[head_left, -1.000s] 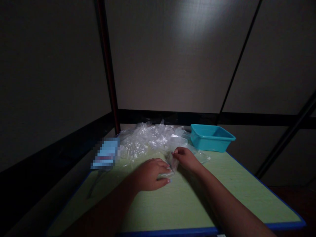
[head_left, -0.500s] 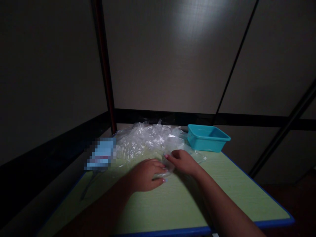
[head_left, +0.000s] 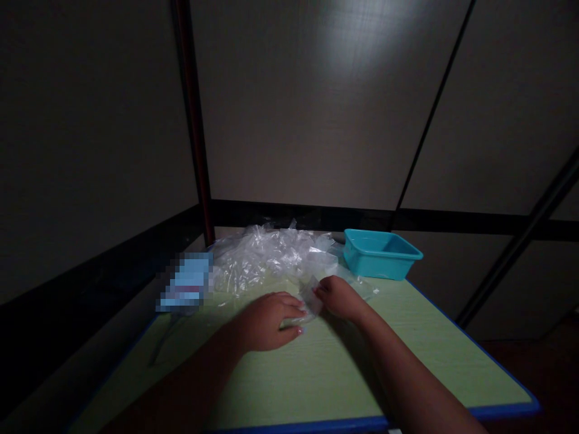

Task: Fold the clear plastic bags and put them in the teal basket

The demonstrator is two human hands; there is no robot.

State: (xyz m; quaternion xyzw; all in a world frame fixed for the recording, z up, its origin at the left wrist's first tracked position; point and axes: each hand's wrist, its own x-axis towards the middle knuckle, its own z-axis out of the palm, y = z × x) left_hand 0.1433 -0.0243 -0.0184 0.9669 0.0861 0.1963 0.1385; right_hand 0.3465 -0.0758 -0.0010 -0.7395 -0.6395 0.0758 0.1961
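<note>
A clear plastic bag [head_left: 311,298] lies between my two hands near the middle of the green table [head_left: 289,386]. My left hand [head_left: 271,320] rests low over the table with its fingers stretched out, their tips on the bag's left edge. My right hand [head_left: 338,296] pinches the bag's right side between thumb and bent fingers. Just beyond my hands is a heap of crumpled clear plastic bags [head_left: 266,256], shiny and loosely piled. Where one bag ends and another begins in the heap I cannot tell.
A turquoise plastic basin [head_left: 382,256] stands at the table's back right corner. On the left edge is a blurred light-blue item [head_left: 187,282], with a dark thin strip [head_left: 163,340] below it. Panelled walls [head_left: 298,120] close off the back and left.
My right thumb and fingers have drawn slightly right and curled tighter, pulling at the bag's edge. My left hand has stayed nearly still.
</note>
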